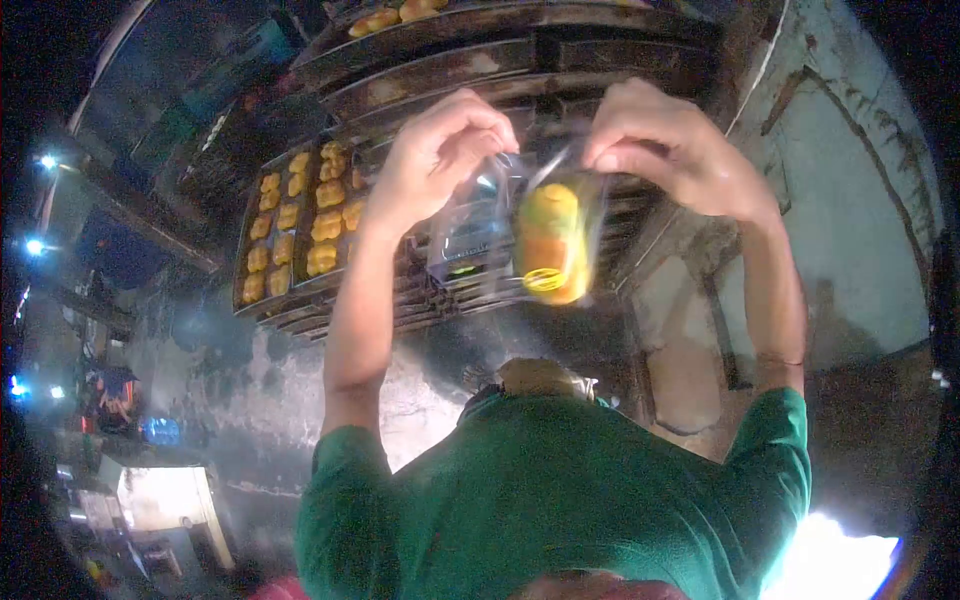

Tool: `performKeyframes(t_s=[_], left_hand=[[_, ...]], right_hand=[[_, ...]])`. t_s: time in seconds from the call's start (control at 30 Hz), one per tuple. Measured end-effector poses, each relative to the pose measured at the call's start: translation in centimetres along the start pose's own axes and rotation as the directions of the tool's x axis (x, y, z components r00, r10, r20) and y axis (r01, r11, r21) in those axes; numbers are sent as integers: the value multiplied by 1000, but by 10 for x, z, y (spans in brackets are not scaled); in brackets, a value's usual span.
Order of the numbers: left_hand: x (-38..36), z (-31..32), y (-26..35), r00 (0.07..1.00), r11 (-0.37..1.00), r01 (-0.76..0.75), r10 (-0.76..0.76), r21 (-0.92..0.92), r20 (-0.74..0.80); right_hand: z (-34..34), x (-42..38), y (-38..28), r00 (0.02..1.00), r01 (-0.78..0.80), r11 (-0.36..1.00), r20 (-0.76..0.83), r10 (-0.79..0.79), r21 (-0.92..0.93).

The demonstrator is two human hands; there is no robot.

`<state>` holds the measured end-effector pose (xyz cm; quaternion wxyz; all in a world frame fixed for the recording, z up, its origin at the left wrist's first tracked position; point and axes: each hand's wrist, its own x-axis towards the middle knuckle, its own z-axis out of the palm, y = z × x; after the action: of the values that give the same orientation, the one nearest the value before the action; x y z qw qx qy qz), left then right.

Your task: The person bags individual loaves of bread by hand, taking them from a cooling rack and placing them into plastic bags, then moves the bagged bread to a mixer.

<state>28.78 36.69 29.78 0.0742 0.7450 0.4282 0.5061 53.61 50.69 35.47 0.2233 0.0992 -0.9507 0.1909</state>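
A clear plastic bag [595, 235] with yellow and green print hangs between my hands, blurred by motion, with an orange-brown bun [550, 248] showing inside. My right hand [655, 145] pinches the bag's upper edge between thumb and fingers. On the other side, my left hand [445, 150] is closed with thumb and fingertips together on the clear film at the bag's upper left. Below the left hand, a stack of flat clear plastic bags [468, 235] lies close to the hanging one.
To the left, metal trays [296, 225] hold rows of golden buns [325, 228] on a slatted rack [400, 320]. More buns [400, 14] sit on a tray at the top. A stained wall [850, 200] stands on the right. Far left, a person [117, 395] is near a blue water bottle [160, 430].
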Motion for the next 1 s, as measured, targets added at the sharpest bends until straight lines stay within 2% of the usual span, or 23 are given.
performKeyframes(t_s=[0.03, 0.07, 0.1, 0.17, 0.23, 0.27, 0.33, 0.4, 0.43, 0.47, 0.53, 0.57, 0.63, 0.67, 0.73, 0.8, 0.83, 0.87, 0.9, 0.93, 1.0], left_hand=[[1, -5, 0, 996, 995, -88, 89, 51, -17], [1, -8, 3, 996, 991, -90, 88, 99, 20], [0, -9, 9, 995, 985, -91, 83, 147, 59], [-3, -6, 13, 991, 970, -91, 67, 224, 113], [-8, -6, 1, 996, 980, -37, 20, 197, 89], [-11, -9, -3, 997, 986, -2, -11, 168, 76], [-18, -17, -9, 996, 983, 41, -55, 180, 75], [-30, -27, -19, 991, 978, 21, -47, 207, 122], [-35, -32, -20, 989, 975, 47, -76, 216, 127], [-41, -37, -20, 986, 972, 75, -107, 224, 132], [-55, -44, -25, 984, 969, 122, -147, 215, 102], [-60, -50, -27, 979, 979, 142, -161, 148, 126], [-69, -60, -22, 966, 965, 207, -227, 160, 123], [-73, -65, -22, 964, 961, 211, -235, 179, 123], [-87, -71, -30, 952, 956, 275, -285, 100, 112], [-95, -77, -36, 941, 946, 283, -306, 157, 147], [-95, -82, -33, 925, 939, 324, -340, 119, 166], [-94, -86, -30, 909, 928, 365, -374, 82, 187], [-100, -89, -42, 933, 948, 294, -313, 124, 179], [-100, -95, -46, 927, 944, 292, -318, 151, 196], [-102, -104, -46, 913, 936, 295, -336, 193, 230]], right_hand=[[0, 1, 7, 999, 13, 1000, -30, -13, 16], [1, 1, 13, 998, 25, 999, -60, -23, 36], [1, 2, 18, 996, -46, 996, 74, 40, 80], [1, 8, 27, 978, -102, 981, 197, 69, 167], [-5, 20, 37, 962, -143, 968, 261, 86, 207], [-15, 30, 36, 933, -250, 950, 311, 183, 188], [-18, 51, 60, 980, -113, 987, 178, 91, 116], [-23, 86, 86, 981, -190, 949, 72, 178, 252], [-29, 110, 100, 974, -228, 945, 37, 226, 235], [-32, 132, 107, 964, -247, 958, -68, 259, 147], [-31, 180, 146, 950, -243, 957, -161, 268, 155], [-31, 203, 168, 956, -243, 967, -151, 252, 76], [-25, 246, 209, 965, -241, 967, -127, 230, -79], [-19, 264, 220, 973, -232, 946, -59, 225, -228], [-6, 300, 242, 967, -176, 842, 70, 244, -509], [26, 336, 291, 853, -509, 760, -119, 508, -404], [37, 353, 317, 852, -496, 737, -93, 516, -460], [34, 364, 304, 809, -540, 703, -52, 586, -462], [38, 367, 273, 753, -585, 666, -5, 657, -463], [40, 373, 257, 691, -627, 625, 39, 722, -465], [52, 390, 274, 681, -591, 635, 114, 723, -497]])
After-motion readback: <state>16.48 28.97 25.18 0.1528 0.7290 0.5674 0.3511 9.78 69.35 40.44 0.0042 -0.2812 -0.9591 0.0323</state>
